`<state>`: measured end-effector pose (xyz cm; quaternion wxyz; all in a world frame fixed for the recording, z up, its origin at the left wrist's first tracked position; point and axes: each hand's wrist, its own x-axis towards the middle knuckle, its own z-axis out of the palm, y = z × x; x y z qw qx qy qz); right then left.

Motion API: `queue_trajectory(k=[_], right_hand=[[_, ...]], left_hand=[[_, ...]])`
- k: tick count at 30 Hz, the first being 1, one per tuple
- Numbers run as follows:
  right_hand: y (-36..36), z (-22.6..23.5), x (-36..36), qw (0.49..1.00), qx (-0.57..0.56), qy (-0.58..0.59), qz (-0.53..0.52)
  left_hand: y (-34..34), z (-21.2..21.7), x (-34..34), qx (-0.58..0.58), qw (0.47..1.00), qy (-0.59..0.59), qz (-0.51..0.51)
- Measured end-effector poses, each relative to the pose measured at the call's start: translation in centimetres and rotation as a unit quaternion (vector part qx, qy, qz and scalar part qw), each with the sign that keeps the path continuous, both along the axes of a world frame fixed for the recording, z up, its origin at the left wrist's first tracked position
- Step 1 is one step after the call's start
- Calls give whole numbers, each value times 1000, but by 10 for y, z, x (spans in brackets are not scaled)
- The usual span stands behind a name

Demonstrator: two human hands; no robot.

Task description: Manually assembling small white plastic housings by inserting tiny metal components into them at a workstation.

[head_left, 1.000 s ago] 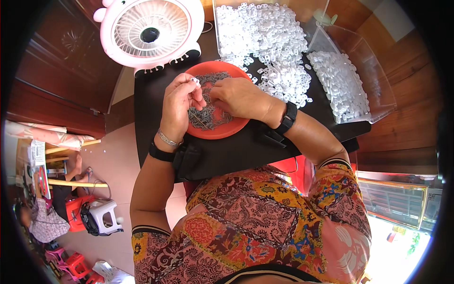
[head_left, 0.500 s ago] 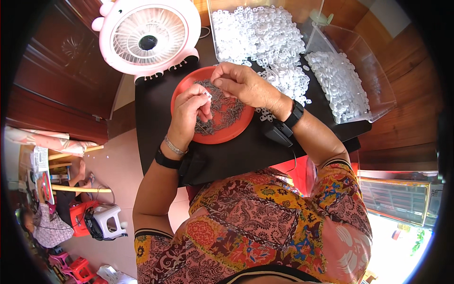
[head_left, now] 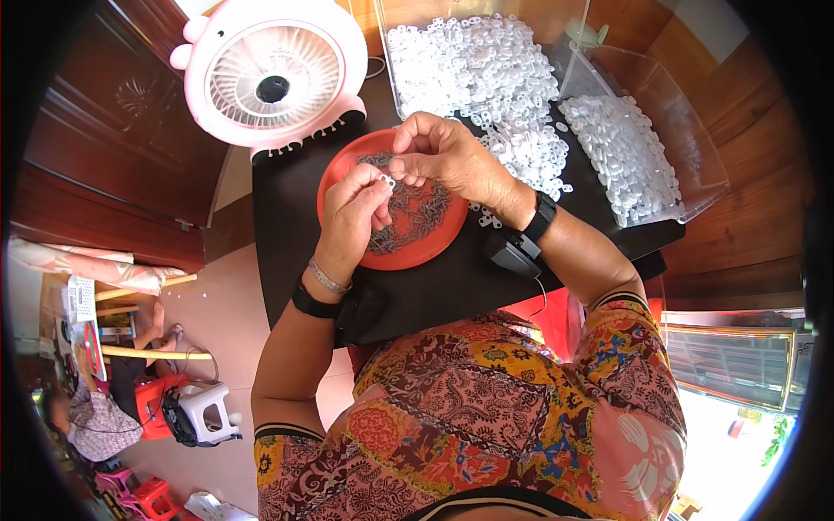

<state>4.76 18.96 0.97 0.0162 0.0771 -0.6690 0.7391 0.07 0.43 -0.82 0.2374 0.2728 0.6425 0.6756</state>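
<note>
Over the red plate [head_left: 343,174], both hands [head_left: 352,213] [head_left: 447,156] now closer, seemingly pinching one white piece [head_left: 386,181].

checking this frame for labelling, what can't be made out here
Head view only:
- Small white plastic piece between both hands: too small to tell its shape.
- Dark metal bits on the round red plate: partly hidden by the left hand and right hand.
- Clear plastic bin: bent by the fisheye rim.
</note>
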Motion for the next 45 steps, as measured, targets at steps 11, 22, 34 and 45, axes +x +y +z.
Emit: queue_trajectory(k=[11,22,34,45], right_hand=[[-2,2,3,1000,14,16,-5],[-8,0,6,998,56,37,-7],[-10,-3,6,986,133,97,-26],[80,13,-3,809,555,25,-194]], left_hand=[[0,-1,-1,-8,1000,12,-3],[1,-2,1,-14,1000,25,-5],[7,-4,9,-17,999,25,23],[3,2,2,12,999,-6,33]])
